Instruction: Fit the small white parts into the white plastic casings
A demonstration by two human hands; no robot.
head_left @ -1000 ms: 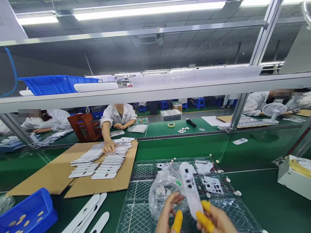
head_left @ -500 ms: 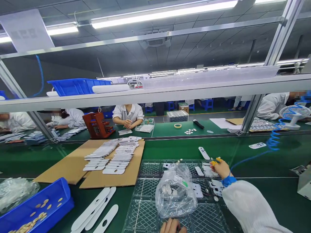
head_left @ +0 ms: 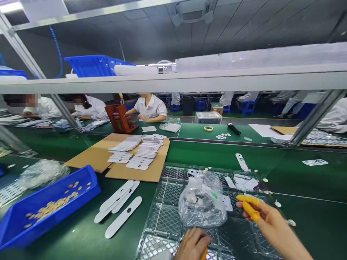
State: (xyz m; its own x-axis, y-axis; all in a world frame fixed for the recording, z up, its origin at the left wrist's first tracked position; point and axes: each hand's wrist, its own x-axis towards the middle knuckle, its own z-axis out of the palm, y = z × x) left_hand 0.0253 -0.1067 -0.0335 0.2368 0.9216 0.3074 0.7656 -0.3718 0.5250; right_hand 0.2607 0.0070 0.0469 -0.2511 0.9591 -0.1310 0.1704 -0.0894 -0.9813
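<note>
My right hand (head_left: 268, 218), with yellow finger cots on thumb and forefinger, is over the right side of the clear compartment tray (head_left: 169, 191). Its fingertips are drawn together in a pinch; whatever is between them is too small to name. At the bottom middle my left hand (head_left: 192, 243) has bent fingers, low over the tray just in front of the clear plastic bag (head_left: 202, 216). A bit of yellow shows under it, and its grip is hidden. Pale round discs (head_left: 195, 198) lie in the bag. White flat pieces (head_left: 245, 182) lie in the tray's back right part.
A blue bin (head_left: 90, 180) with tan discs stands at left, beside long white strips (head_left: 123, 217). Cardboard (head_left: 150, 174) bears rows of white strips. Loose discs (head_left: 278, 204) lie right of the tray. A shelf (head_left: 173, 82) crosses above; co-workers sit beyond.
The view has shifted and tilted down. My right hand has come back from the white pieces at the tray's back right, nearer to me. My left hand shows more fully.
</note>
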